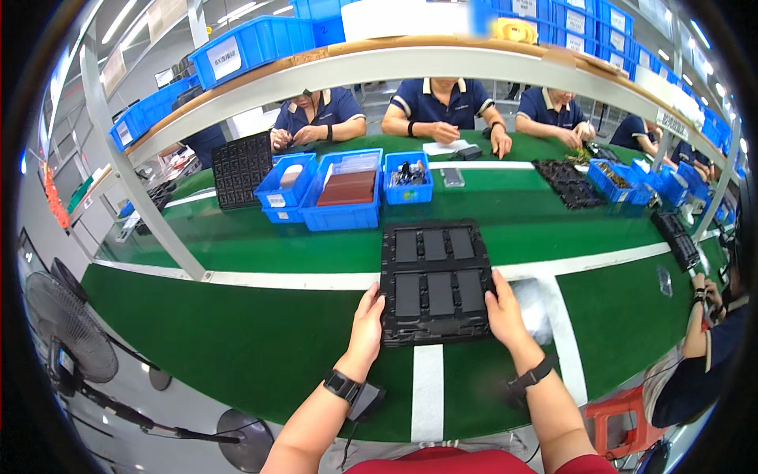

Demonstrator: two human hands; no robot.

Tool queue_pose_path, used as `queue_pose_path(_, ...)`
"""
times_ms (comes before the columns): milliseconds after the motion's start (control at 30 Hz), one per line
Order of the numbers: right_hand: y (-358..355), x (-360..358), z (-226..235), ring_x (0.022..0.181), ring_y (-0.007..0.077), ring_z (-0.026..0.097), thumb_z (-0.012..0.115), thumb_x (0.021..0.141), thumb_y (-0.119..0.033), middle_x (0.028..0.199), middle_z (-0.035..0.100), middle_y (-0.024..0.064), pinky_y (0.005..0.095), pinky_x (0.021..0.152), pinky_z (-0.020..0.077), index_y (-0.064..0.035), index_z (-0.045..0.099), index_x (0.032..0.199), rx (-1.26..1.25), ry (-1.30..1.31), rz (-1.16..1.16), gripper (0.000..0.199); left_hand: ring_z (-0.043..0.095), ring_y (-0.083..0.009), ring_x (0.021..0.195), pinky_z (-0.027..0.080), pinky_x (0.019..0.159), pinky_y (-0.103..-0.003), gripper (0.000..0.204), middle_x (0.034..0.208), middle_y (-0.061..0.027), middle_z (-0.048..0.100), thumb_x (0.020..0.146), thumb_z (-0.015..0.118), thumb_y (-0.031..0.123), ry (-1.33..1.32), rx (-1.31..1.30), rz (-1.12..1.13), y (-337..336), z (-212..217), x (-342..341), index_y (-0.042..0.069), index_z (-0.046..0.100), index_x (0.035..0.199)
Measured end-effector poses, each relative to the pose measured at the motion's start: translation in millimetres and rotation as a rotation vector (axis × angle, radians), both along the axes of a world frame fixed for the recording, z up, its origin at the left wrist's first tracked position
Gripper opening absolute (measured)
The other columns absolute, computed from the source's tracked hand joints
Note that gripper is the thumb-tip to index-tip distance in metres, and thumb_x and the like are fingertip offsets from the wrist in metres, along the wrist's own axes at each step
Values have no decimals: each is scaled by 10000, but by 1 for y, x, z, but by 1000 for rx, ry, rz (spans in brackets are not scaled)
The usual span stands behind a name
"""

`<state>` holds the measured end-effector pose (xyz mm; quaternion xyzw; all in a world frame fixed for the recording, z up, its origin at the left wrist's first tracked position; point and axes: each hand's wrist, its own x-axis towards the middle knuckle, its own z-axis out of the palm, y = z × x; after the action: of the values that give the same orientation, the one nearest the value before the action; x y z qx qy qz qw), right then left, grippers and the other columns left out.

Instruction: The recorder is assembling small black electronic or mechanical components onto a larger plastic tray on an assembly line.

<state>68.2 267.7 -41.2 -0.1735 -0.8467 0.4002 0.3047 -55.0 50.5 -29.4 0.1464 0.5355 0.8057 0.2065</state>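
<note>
A black plastic tray [434, 328] sits in front of me, near the middle of the green table. Several flat dark grey rectangular pieces [407, 294] lie in its compartments, in two rows. Below them, the tray's near side looks layered, like a stack. My left hand [365, 328] grips the tray's left side, and my right hand [507, 312] grips the right side. Whether the tray rests on the table or is slightly raised, I cannot tell. By my left wrist is a small dark device [367, 401] with a cable, partly hidden by the forearm.
Blue bins [341, 209] stand beyond the tray, with an upright black tray [241, 170] left of them. A shelf beam [442, 59] crosses above. Co-workers sit across the table and at the right. Clear plastic [537, 312] lies beside my right hand. A fan [67, 328] stands left.
</note>
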Motion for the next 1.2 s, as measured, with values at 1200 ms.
queue_pose_path(1200,-5,14,6,1230,353,353,443,844,-20,1301,374,252,350,1023,268,50,315,1294,42,39,70,473,353,-260,1227,258,1022,-320,445,1300,-163,382,846,431,2,436,-324,83,-6,-27,-8,-13,358,1284)
